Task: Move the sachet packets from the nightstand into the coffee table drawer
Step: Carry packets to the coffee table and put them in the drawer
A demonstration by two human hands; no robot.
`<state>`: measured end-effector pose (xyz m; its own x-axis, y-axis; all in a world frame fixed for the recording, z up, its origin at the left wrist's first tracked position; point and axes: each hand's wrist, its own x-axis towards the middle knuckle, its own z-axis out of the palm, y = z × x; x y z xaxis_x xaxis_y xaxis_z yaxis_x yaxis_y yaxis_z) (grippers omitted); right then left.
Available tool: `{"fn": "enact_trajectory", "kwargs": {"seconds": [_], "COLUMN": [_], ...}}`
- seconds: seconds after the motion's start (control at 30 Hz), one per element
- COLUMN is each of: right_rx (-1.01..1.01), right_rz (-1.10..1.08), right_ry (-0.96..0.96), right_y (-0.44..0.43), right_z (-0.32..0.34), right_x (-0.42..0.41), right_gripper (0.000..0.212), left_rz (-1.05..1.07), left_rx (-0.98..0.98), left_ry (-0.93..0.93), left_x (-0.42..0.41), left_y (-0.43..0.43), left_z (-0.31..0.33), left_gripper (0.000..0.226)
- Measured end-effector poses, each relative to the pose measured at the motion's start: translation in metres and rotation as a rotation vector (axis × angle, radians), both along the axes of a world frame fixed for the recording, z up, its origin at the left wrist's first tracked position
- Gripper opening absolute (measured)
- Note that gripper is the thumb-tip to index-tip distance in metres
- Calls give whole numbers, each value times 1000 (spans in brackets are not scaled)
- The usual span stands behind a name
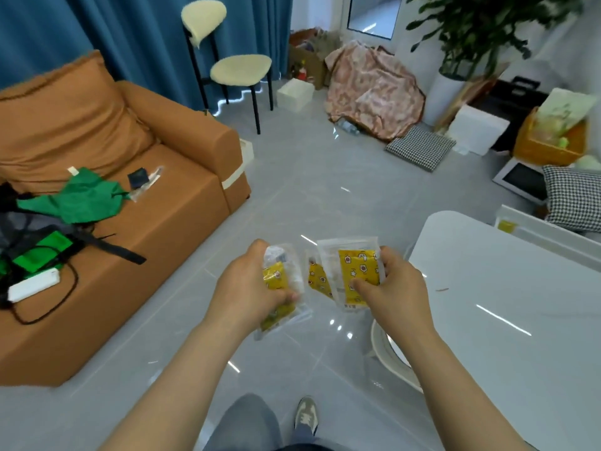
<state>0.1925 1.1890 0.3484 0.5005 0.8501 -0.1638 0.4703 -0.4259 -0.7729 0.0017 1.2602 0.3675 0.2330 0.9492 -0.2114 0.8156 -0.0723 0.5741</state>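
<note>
Both my hands hold sachet packets above the grey tiled floor, in front of my body. My left hand (pixel 250 284) is closed around crumpled clear packets with yellow star-printed inserts (pixel 279 288). My right hand (pixel 390 288) pinches flat clear packets with yellow star-printed inserts (pixel 351 271), fanned out toward the left. The white glossy coffee table (pixel 507 304) lies just right of my right hand. No drawer or nightstand shows in view.
An orange sofa (pixel 136 196) with green cloth, a bag and a white device stands at the left. A black chair with cream cushions (pixel 240 70) stands by the blue curtain. Checked cushions, boxes, a pink blanket and a potted plant crowd the far right.
</note>
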Motion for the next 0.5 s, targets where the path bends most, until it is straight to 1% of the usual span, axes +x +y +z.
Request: {"fn": "enact_trajectory", "kwargs": {"seconds": [0.27, 0.37, 0.5], "right_rx": [-25, -50, -108], "right_rz": [-176, -233, -313], "right_ry": [-37, -52, -53], "right_y": [76, 114, 172], "right_z": [-18, -25, -28], "right_x": [74, 100, 132], "right_gripper": [25, 22, 23], "left_rz": [-202, -276, -389], "left_rx": [-24, -31, -36], "left_ry": [23, 9, 44], "left_x": [88, 120, 161], "left_y": [114, 165, 239], "left_z": [-16, -24, -26], "left_gripper": [54, 57, 59]}}
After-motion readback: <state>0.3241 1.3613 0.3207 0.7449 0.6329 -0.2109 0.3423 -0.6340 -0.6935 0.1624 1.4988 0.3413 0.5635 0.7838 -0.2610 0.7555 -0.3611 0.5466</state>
